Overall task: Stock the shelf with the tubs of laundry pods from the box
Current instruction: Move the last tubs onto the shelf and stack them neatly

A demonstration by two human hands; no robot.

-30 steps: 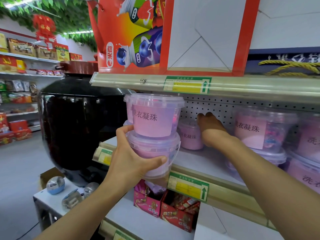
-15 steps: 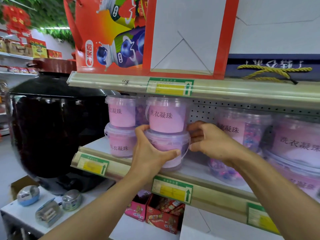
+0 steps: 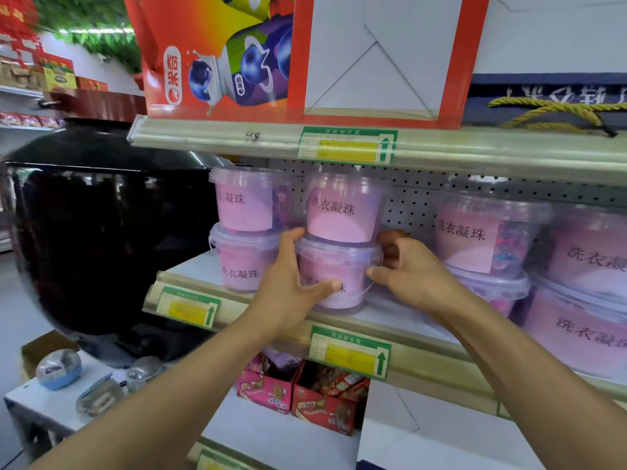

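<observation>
On the middle shelf [image 3: 390, 313], two clear tubs with pink labels stand stacked, the upper tub [image 3: 342, 210] reading 洗衣凝珠 in black, the lower tub [image 3: 334, 276] resting on the shelf board near its front edge. The left hand [image 3: 290, 286] wraps the lower tub from the left, thumb across its front covering most of the label, other fingers behind and out of sight. The right hand [image 3: 410, 273] grips the same tub from the right at its rim, thumb forward, fingers curled behind. Just left sits another stacked pair of tubs [image 3: 244, 228] with the same writing, partly cut off by the turn of the label. More tubs at the right [image 3: 481, 232] are blurred. Green and yellow price tags [image 3: 349, 145] line the shelf rails, their print too small to read. Above, a red carton [image 3: 217, 59] shows blueberries and 米奇.
</observation>
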